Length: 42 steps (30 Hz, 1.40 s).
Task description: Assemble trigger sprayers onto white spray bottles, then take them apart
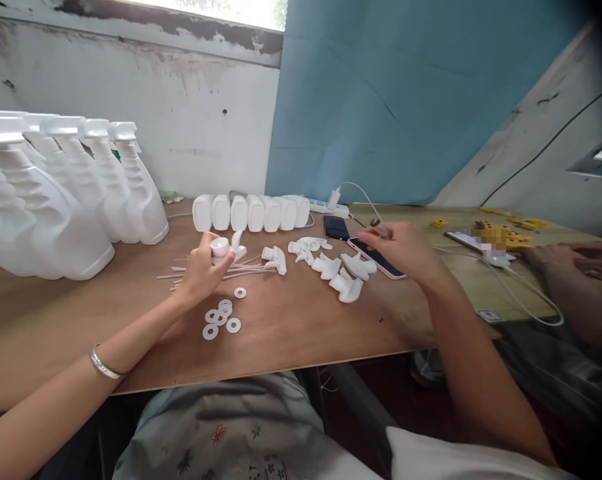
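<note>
My left hand [201,268] is closed around a white spray trigger head [219,247], its round collar turned up towards me. Beneath it lie thin, pale dip tubes [241,269], with another trigger head [275,259] by their right ends. Several flat white washers [233,325] are spread nearer to me. My right hand [403,248], smeared by motion, is raised above a phone [375,259] and grips a small brownish cylinder [381,229]; its kind is unclear. Left of this hand is a loose pile of white trigger heads [328,266].
Tall white spray bottles [55,200] crowd the left side. A row of white bottles or containers [255,213] lies along the wall. Behind the phone are a dark phone [336,227] and a power strip [325,207]. At right, another person's hands [555,260] are near yellow pieces [501,237].
</note>
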Each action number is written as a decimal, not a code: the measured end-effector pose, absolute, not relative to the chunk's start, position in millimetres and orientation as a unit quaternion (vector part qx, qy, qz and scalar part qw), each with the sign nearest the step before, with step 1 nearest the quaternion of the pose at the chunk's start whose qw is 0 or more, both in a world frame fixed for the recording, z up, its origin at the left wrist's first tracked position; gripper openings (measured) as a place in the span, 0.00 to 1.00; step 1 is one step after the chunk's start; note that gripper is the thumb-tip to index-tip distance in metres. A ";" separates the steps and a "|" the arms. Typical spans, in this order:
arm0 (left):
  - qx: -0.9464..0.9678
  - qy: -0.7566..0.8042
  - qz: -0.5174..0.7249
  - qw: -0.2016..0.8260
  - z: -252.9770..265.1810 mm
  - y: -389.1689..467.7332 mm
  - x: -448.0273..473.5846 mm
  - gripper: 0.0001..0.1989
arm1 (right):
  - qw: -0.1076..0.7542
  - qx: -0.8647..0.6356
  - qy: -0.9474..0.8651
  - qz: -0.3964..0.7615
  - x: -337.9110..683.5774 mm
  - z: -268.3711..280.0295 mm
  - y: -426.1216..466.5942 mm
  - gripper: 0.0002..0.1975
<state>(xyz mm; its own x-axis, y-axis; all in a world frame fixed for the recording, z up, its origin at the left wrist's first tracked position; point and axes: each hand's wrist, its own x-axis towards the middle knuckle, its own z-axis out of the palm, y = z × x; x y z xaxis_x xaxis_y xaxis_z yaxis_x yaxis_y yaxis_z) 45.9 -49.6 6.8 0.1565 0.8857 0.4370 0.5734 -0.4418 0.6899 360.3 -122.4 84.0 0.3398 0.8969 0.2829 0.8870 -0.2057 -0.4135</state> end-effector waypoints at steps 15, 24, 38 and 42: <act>0.843 0.414 0.306 0.155 2.2 -67.3 166.3 0.12 | 0.046 -0.836 -0.545 -0.036 424.7 7.5 -89.8 0.25; 0.860 0.425 0.238 0.150 -0.8 -80.3 179.5 0.18 | 0.071 -0.812 -0.578 -0.043 404.1 6.7 -78.7 0.24; 0.851 0.418 0.302 0.101 19.1 -42.6 138.7 0.17 | 0.135 -0.808 -0.573 -0.026 395.8 6.4 -82.8 0.27; 0.875 0.447 0.160 0.095 19.2 -14.3 126.8 0.20 | 0.138 -0.803 -0.579 -0.025 396.5 6.8 -84.0 0.30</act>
<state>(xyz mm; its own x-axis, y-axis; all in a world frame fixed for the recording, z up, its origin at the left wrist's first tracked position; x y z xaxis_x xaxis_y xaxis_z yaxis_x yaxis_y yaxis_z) 126.8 -14.3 19.2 0.5492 0.8126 0.1953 0.7514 -0.5824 0.3101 396.5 -84.0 6.8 0.3272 0.9235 0.2004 0.9374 -0.2904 -0.1923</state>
